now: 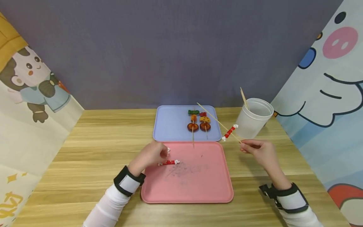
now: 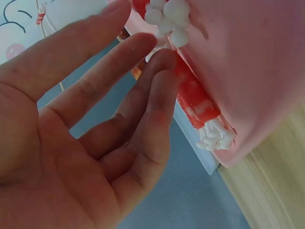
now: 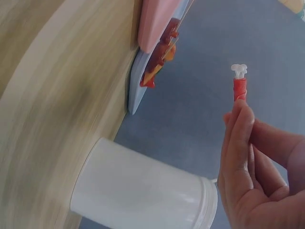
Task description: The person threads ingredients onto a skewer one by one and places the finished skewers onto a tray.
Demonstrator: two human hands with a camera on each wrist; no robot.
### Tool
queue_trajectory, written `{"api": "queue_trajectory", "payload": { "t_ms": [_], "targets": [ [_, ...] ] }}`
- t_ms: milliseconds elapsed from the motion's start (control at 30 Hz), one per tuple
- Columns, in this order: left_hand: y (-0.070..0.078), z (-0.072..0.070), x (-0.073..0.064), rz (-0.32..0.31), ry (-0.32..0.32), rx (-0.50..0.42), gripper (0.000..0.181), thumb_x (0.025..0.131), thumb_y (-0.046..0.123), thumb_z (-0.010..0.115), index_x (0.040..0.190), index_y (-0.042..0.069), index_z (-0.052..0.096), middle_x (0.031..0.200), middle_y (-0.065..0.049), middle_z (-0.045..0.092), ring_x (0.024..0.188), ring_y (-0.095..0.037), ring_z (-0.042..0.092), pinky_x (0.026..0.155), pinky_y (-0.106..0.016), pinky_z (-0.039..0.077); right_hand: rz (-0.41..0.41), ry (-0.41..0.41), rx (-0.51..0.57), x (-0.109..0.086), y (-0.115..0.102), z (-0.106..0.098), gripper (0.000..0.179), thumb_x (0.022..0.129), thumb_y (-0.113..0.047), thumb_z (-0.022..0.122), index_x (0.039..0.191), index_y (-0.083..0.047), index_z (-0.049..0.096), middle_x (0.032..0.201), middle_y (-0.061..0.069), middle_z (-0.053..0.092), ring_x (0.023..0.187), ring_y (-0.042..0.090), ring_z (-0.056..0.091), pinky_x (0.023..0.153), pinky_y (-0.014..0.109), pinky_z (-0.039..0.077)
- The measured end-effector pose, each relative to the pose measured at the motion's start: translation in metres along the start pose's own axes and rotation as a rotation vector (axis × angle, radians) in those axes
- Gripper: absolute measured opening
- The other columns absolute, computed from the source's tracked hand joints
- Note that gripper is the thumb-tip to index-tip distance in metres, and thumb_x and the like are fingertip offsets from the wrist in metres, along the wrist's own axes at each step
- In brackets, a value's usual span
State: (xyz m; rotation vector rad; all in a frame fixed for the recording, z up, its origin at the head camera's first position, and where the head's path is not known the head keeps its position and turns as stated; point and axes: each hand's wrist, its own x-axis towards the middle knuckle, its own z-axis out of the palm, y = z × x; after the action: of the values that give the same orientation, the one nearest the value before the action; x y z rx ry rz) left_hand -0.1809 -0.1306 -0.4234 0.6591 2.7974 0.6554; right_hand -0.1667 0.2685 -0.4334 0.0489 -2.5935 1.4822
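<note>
My right hand [image 1: 259, 153] pinches the lower end of a thin wooden skewer [image 1: 213, 116], right of the trays. Threaded crosswise on it is a red roll with white-tipped ends [image 1: 230, 132], also visible above the fingertips in the right wrist view as a red roll [image 3: 240, 86]. Over the left part of the pink tray [image 1: 198, 189], my left hand [image 1: 151, 154] hovers with loosely bent fingers. Close to its fingertips lie two more such rolls, one red roll [image 2: 193, 90] and one showing mainly its white end [image 2: 174, 21]. Thumb and forefinger stand apart; whether they touch a roll is unclear.
Behind the pink tray is a blue tray [image 1: 170, 123] with two loaded skewers [image 1: 193, 126], one overhanging the pink tray. A white tub [image 1: 252, 121] with sticks [image 1: 244, 97] stands at the right, near the hand. A grey wall [image 1: 170, 56] closes the back.
</note>
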Motion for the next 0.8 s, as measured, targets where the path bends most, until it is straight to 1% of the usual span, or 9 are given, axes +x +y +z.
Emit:
{"api": "queue_trajectory", "payload": {
  "t_ms": [133, 200, 233, 300, 367, 400, 533, 667, 800],
  "targets": [
    [0.000, 0.001, -0.001, 0.012, -0.044, 0.047, 0.016, 0.067, -0.002, 0.075, 0.066, 0.011, 0.064, 0.060, 0.005, 0.051, 0.060, -0.013, 0.047, 0.054, -0.025, 0.039, 0.000, 0.031, -0.006, 0.013, 0.048, 0.000, 0.034, 0.082, -0.034, 0.073, 0.101, -0.006, 0.074, 0.078, -0.007, 0.074, 0.068, 0.004, 0.070, 0.060, 0.026, 0.056],
    [0.000, 0.001, -0.001, 0.032, -0.052, 0.066, 0.018, 0.065, -0.003, 0.074, 0.064, 0.012, 0.063, 0.058, 0.005, 0.049, 0.059, -0.012, 0.046, 0.053, -0.025, 0.039, -0.010, 0.032, 0.015, 0.018, 0.060, -0.001, 0.035, 0.080, -0.036, 0.074, 0.100, -0.007, 0.074, 0.077, -0.007, 0.074, 0.068, 0.008, 0.071, 0.059, 0.027, 0.056],
    [0.000, 0.002, -0.001, 0.042, -0.048, 0.078, 0.019, 0.064, -0.004, 0.073, 0.064, 0.011, 0.062, 0.058, 0.006, 0.049, 0.058, -0.012, 0.046, 0.053, -0.025, 0.039, -0.021, 0.035, 0.046, 0.019, 0.062, -0.001, 0.031, 0.081, -0.032, 0.075, 0.099, -0.006, 0.075, 0.076, -0.004, 0.074, 0.067, 0.009, 0.071, 0.057, 0.027, 0.056],
    [0.001, 0.002, -0.002, 0.057, -0.037, 0.095, 0.019, 0.062, -0.004, 0.073, 0.062, 0.011, 0.061, 0.057, 0.006, 0.048, 0.057, -0.011, 0.046, 0.052, -0.024, 0.038, -0.035, 0.038, 0.072, 0.017, 0.052, -0.002, 0.030, 0.080, -0.026, 0.076, 0.097, -0.002, 0.074, 0.076, 0.002, 0.074, 0.065, 0.011, 0.071, 0.056, 0.027, 0.056],
    [0.002, 0.003, -0.003, 0.060, -0.028, 0.103, 0.020, 0.062, -0.005, 0.073, 0.061, 0.011, 0.061, 0.056, 0.007, 0.048, 0.056, -0.011, 0.045, 0.051, -0.024, 0.038, -0.028, 0.033, 0.079, 0.010, 0.032, -0.003, 0.031, 0.080, -0.022, 0.076, 0.097, 0.003, 0.073, 0.076, 0.008, 0.074, 0.064, 0.011, 0.071, 0.057, 0.029, 0.056],
    [0.003, 0.003, -0.004, 0.062, -0.023, 0.105, 0.020, 0.062, -0.005, 0.073, 0.061, 0.011, 0.060, 0.056, 0.007, 0.048, 0.055, -0.011, 0.045, 0.050, -0.023, 0.037, -0.023, 0.041, 0.098, 0.008, 0.026, -0.002, 0.027, 0.080, -0.019, 0.076, 0.095, 0.003, 0.073, 0.075, 0.007, 0.074, 0.062, 0.010, 0.070, 0.055, 0.026, 0.055],
    [0.004, 0.004, -0.004, 0.062, -0.016, 0.114, 0.022, 0.064, -0.006, 0.072, 0.059, 0.011, 0.059, 0.055, 0.007, 0.046, 0.054, -0.010, 0.044, 0.049, -0.022, 0.035, -0.012, 0.040, 0.012, -0.001, -0.007, -0.003, 0.030, 0.083, -0.017, 0.073, 0.097, 0.009, 0.071, 0.077, 0.013, 0.073, 0.062, 0.003, 0.068, 0.057, 0.026, 0.056],
    [0.005, 0.005, -0.005, 0.064, -0.012, 0.126, 0.023, 0.063, -0.005, 0.072, 0.058, 0.012, 0.059, 0.055, 0.008, 0.046, 0.054, -0.010, 0.043, 0.049, -0.022, 0.035, 0.007, 0.029, -0.067, -0.005, -0.017, -0.004, 0.028, 0.085, -0.016, 0.071, 0.100, 0.009, 0.070, 0.082, 0.017, 0.073, 0.063, -0.002, 0.067, 0.058, 0.023, 0.056],
    [0.005, 0.004, -0.005, 0.063, -0.009, 0.127, 0.023, 0.063, -0.005, 0.072, 0.058, 0.012, 0.058, 0.055, 0.007, 0.046, 0.055, -0.011, 0.044, 0.050, -0.023, 0.036, 0.019, 0.033, -0.083, -0.005, -0.019, -0.003, 0.026, 0.085, -0.016, 0.071, 0.100, 0.006, 0.071, 0.083, 0.016, 0.073, 0.063, -0.004, 0.066, 0.058, 0.022, 0.056]
  ]
}}
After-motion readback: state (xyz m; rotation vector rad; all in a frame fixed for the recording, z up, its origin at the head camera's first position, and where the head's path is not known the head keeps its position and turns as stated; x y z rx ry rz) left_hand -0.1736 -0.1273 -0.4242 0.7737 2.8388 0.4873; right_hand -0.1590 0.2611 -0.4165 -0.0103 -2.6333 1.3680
